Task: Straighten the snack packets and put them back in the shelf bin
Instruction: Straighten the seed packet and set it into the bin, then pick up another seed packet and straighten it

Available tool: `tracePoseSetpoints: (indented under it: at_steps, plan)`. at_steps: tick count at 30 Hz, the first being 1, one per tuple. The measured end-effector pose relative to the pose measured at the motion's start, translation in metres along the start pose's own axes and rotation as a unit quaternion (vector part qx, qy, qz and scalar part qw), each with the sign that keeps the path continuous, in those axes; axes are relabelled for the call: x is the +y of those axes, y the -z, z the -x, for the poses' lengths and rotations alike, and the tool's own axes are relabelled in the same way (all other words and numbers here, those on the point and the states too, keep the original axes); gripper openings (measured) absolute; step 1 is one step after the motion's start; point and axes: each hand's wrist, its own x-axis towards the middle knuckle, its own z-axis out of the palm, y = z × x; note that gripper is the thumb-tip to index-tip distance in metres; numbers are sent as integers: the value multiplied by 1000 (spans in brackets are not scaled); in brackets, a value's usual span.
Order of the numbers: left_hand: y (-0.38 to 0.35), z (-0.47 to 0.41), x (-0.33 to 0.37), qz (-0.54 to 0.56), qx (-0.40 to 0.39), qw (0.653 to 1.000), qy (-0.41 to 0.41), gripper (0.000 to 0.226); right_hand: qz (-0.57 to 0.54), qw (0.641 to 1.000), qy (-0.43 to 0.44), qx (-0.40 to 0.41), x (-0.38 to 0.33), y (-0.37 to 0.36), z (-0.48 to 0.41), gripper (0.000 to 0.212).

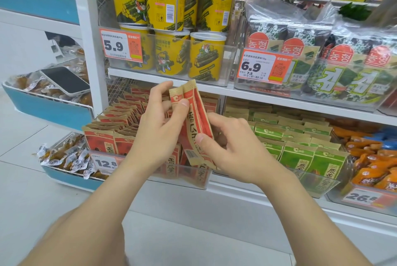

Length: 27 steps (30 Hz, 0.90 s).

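A small stack of red and tan snack packets (pixel 194 119) stands on edge between my hands, above the clear shelf bin (pixel 193 176). My left hand (pixel 159 128) pinches the stack near its top, thumb on the front face. Lower down, my right hand (pixel 232 145) grips the same stack with its thumb pressed on the front. More red packets (pixel 116 124) of the same kind fill the bin in rows behind and to the left. The bin's front wall carries a 12.8 price tag (pixel 106 163).
Green packets (pixel 298 147) fill the neighbouring bin on the right, orange snacks (pixel 373 158) beyond them. Yellow tubs (pixel 167 18) and seaweed packs (pixel 352 68) stand on the shelf above. At left, blue-edged racks hold wrapped snacks (pixel 64 156) and a phone (pixel 64 81).
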Motion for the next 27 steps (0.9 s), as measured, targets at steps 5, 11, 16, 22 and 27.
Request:
tracePoseSetpoints:
  at_steps: [5,11,16,22,27]
  plan:
    - [0,3,7,5,-38,999,-7,63,7,1000,4,-11,1,-1,1,12]
    - [-4,6,9,31,-76,997,-6,53,-77,993,-28,82,1,-1,-3,19]
    - [-7,3,7,107,-97,989,4,26,-174,970,-63,159,-3,-12,-11,10]
    - [-11,2,5,68,-115,991,-7,28,-252,952,-77,158,-6,-17,-14,18]
    - [-13,2,2,51,-135,989,-37,25,-319,926,-110,166,-5,-16,-16,16]
